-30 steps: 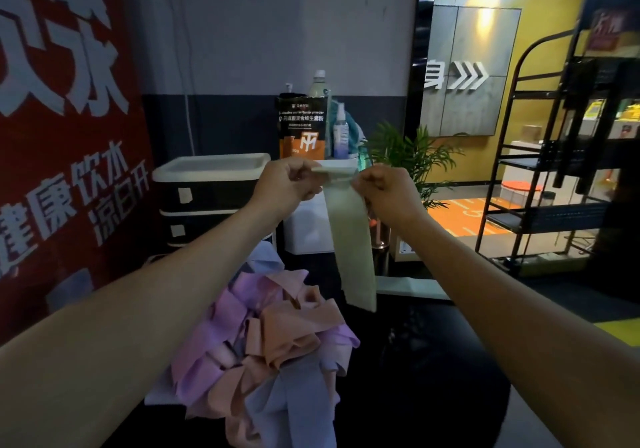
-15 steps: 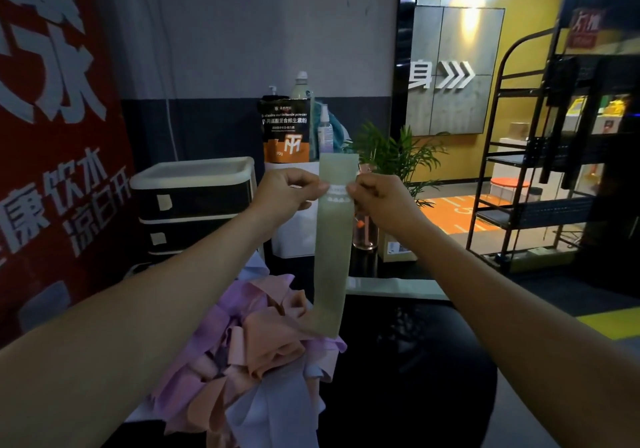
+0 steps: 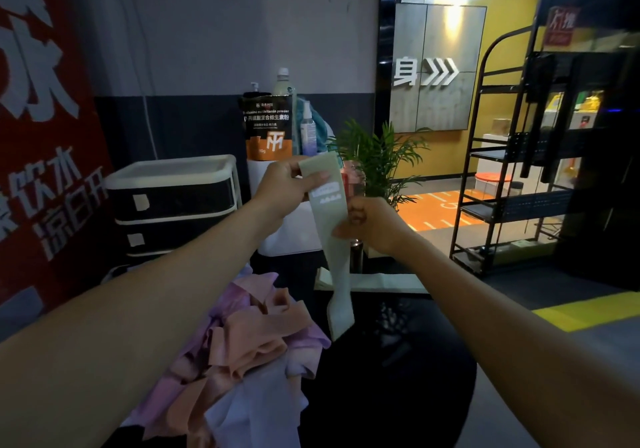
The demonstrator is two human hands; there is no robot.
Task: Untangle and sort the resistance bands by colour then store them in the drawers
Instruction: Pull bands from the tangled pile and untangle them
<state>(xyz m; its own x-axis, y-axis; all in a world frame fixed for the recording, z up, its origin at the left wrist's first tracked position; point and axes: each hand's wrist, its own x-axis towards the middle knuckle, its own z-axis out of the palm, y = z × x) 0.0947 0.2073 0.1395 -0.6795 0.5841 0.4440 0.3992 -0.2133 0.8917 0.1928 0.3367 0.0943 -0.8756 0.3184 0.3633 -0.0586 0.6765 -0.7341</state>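
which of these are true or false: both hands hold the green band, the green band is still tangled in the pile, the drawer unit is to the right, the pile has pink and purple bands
1. Both hands hold the green band: true. The left hand grips the green band near its top and the right hand pinches it lower down.
2. It is tangled in the pile: false. It hangs free beside the pile of bands.
3. The drawer unit is to the right: false. The drawer unit stands to the left.
4. The pile has pink and purple bands: true.
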